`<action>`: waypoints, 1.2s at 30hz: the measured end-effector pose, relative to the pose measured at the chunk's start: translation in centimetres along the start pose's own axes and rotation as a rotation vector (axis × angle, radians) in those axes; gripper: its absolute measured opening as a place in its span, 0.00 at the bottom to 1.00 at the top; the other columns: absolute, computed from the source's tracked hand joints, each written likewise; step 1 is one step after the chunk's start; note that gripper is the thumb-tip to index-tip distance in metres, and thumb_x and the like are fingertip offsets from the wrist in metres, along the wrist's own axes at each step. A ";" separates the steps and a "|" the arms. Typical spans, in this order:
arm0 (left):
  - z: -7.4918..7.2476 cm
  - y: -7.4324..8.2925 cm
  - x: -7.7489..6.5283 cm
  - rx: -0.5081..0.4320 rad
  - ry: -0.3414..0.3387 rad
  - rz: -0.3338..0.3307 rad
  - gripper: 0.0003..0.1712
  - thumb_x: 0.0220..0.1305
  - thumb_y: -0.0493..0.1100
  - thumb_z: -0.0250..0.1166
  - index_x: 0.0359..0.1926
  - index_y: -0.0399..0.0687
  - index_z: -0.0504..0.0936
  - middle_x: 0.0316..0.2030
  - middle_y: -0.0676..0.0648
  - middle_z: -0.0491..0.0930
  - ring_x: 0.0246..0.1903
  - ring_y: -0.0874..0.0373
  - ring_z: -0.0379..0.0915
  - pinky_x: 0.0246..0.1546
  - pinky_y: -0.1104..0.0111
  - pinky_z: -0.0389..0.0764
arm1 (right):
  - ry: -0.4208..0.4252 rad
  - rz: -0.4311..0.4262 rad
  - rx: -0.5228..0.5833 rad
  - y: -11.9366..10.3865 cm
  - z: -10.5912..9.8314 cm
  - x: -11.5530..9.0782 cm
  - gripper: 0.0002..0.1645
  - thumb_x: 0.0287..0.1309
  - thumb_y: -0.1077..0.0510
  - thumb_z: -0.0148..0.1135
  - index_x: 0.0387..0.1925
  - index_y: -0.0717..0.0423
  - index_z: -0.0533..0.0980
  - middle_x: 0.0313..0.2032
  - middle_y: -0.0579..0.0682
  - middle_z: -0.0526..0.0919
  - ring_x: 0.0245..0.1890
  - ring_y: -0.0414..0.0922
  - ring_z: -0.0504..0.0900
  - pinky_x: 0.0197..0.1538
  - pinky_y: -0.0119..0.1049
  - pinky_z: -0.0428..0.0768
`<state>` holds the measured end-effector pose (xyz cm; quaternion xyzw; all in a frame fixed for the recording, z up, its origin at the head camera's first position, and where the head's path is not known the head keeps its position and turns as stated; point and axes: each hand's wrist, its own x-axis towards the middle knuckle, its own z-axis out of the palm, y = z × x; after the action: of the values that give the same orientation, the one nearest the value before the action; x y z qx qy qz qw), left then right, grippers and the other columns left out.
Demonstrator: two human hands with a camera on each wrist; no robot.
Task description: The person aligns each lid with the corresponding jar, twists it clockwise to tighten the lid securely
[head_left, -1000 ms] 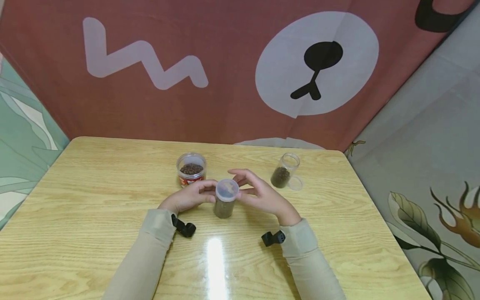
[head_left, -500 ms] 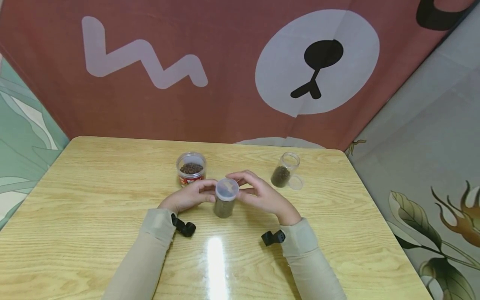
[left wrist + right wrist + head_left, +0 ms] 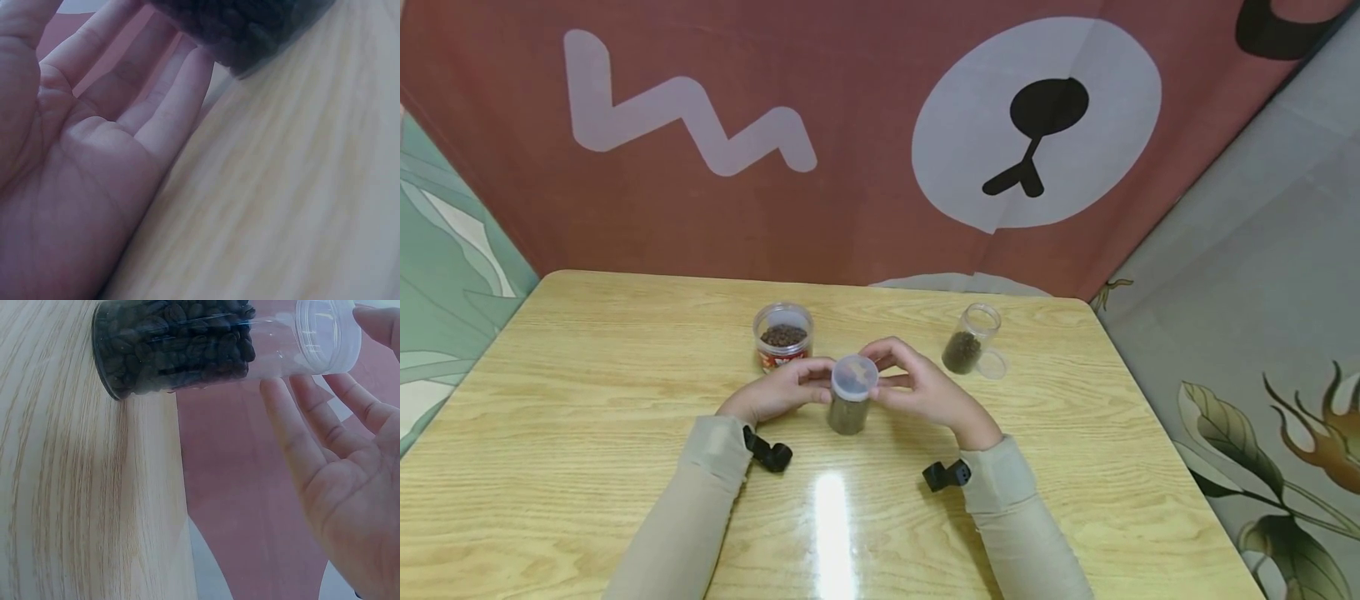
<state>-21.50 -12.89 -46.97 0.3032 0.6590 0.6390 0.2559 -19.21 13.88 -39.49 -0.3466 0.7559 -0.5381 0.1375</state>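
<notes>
A clear plastic jar, part filled with dark coffee beans, stands upright on the table with a translucent lid on its mouth. My left hand holds the jar's left side, thumb in front and fingers reaching behind. In the left wrist view its fingers extend toward the bean-filled lower part of the jar. My right hand holds the lid's right side, thumb at the rim. The fingertips of this hand lie along the far side of the lid and the jar's neck.
Behind my left hand stands an open, wide tub with brown pellets and a red label. To the right is an open clear jar of dark contents, a loose clear lid beside it. A printed cloth hangs beyond the wooden table.
My right thumb has shifted slightly left along the front of the lid, while its fingers move a little at the far side. The left hand and the jar stay in place.
</notes>
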 end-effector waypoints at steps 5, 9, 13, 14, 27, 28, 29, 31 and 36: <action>0.0 0.1 0.0 0.006 0.003 -0.007 0.36 0.67 0.51 0.67 0.67 0.33 0.71 0.63 0.38 0.75 0.63 0.51 0.72 0.64 0.59 0.73 | 0.008 -0.009 -0.003 0.2 0.0 0.1 0.25 0.64 0.69 0.65 0.61 0.60 0.71 0.55 0.57 0.76 0.55 0.53 0.77 0.59 0.47 0.80; 0.0 0.1 0.1 0.008 0.002 -0.004 0.35 0.68 0.50 0.67 0.67 0.33 0.71 0.62 0.38 0.75 0.62 0.52 0.72 0.64 0.60 0.73 | 0.013 -0.018 -0.033 0.0 0.1 0.0 0.31 0.63 0.69 0.66 0.66 0.60 0.69 0.58 0.57 0.75 0.56 0.53 0.76 0.60 0.47 0.80; 0.0 0.2 0.2 0.008 0.002 0.000 0.35 0.66 0.50 0.68 0.66 0.33 0.72 0.62 0.39 0.76 0.62 0.52 0.72 0.64 0.58 0.73 | 0.016 -0.024 -0.093 -0.3 0.2 -0.1 0.35 0.62 0.66 0.69 0.69 0.57 0.69 0.58 0.54 0.74 0.57 0.51 0.75 0.59 0.44 0.81; 0.0 0.2 0.2 0.009 0.002 -0.003 0.35 0.66 0.51 0.68 0.66 0.33 0.72 0.62 0.39 0.76 0.63 0.52 0.72 0.64 0.58 0.73 | 0.019 -0.024 -0.104 -0.3 0.2 -0.1 0.35 0.62 0.66 0.69 0.69 0.56 0.70 0.57 0.53 0.74 0.57 0.50 0.75 0.58 0.44 0.81; 0.0 0.2 0.2 -0.001 0.000 -0.030 0.36 0.67 0.50 0.69 0.68 0.33 0.70 0.64 0.37 0.73 0.67 0.42 0.67 0.67 0.55 0.70 | 0.050 -0.014 -0.157 -0.3 0.5 0.0 0.30 0.61 0.62 0.71 0.64 0.52 0.74 0.53 0.50 0.76 0.54 0.47 0.75 0.56 0.46 0.82; 0.0 0.2 0.2 0.001 0.002 -0.032 0.36 0.67 0.49 0.69 0.68 0.33 0.70 0.64 0.38 0.73 0.67 0.42 0.67 0.66 0.55 0.71 | 0.052 -0.013 -0.160 -0.3 0.5 0.0 0.30 0.61 0.62 0.71 0.64 0.52 0.74 0.53 0.50 0.76 0.54 0.47 0.75 0.56 0.46 0.82; 0.0 0.2 0.2 -0.001 0.003 -0.032 0.36 0.67 0.49 0.69 0.68 0.33 0.70 0.64 0.38 0.73 0.67 0.42 0.67 0.66 0.56 0.71 | 0.052 -0.012 -0.161 -0.3 0.6 0.0 0.30 0.61 0.62 0.71 0.64 0.52 0.74 0.53 0.50 0.76 0.54 0.47 0.75 0.56 0.46 0.82; 0.0 0.2 0.1 -0.005 0.005 -0.033 0.36 0.67 0.49 0.69 0.68 0.32 0.70 0.64 0.37 0.72 0.67 0.43 0.67 0.66 0.57 0.71 | 0.052 -0.011 -0.162 -0.3 0.6 0.0 0.30 0.61 0.61 0.71 0.64 0.51 0.74 0.53 0.49 0.76 0.54 0.47 0.75 0.56 0.46 0.82; 0.0 0.2 0.1 -0.004 0.004 -0.031 0.36 0.68 0.48 0.68 0.68 0.31 0.69 0.65 0.37 0.72 0.66 0.42 0.68 0.66 0.58 0.71 | 0.052 -0.014 -0.162 -0.3 0.6 0.0 0.30 0.61 0.62 0.71 0.64 0.51 0.74 0.52 0.49 0.76 0.54 0.47 0.76 0.56 0.45 0.82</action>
<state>-21.57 -12.78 -46.81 0.2914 0.6627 0.6369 0.2651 -18.71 13.42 -39.40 -0.3479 0.7978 -0.4850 0.0855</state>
